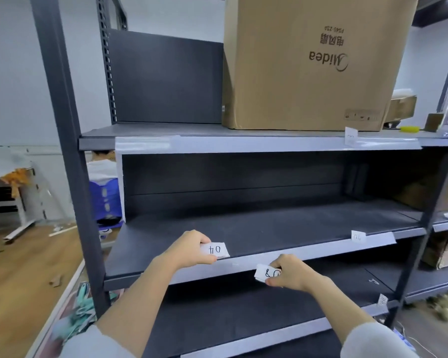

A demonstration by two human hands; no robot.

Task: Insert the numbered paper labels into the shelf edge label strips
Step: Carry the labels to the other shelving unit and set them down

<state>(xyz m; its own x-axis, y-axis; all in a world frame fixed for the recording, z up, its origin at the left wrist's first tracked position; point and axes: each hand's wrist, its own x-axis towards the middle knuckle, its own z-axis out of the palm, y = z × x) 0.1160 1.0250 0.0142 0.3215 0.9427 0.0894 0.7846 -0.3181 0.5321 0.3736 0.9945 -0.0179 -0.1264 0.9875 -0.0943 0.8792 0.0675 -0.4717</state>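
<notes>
My left hand [192, 250] pinches a small stack of white paper labels [215, 250]; the top one reads "04" upside down. It hovers over the front of the middle shelf. My right hand [290, 273] holds a second small stack of labels [267, 273] just below the middle shelf's clear label strip [295, 250]. A label [358, 236] stands in that strip at the right. Another label [351, 135] sits in the top shelf's strip [243, 144]. A third label [382, 299] is at the lower shelf's edge, right.
A large upside-down cardboard box [313, 63] stands on the top shelf. Dark steel uprights [67, 140] frame the rack. A blue crate [105, 197] and a white table [8, 177] stand at the left on the wooden floor. More boxes lie to the right.
</notes>
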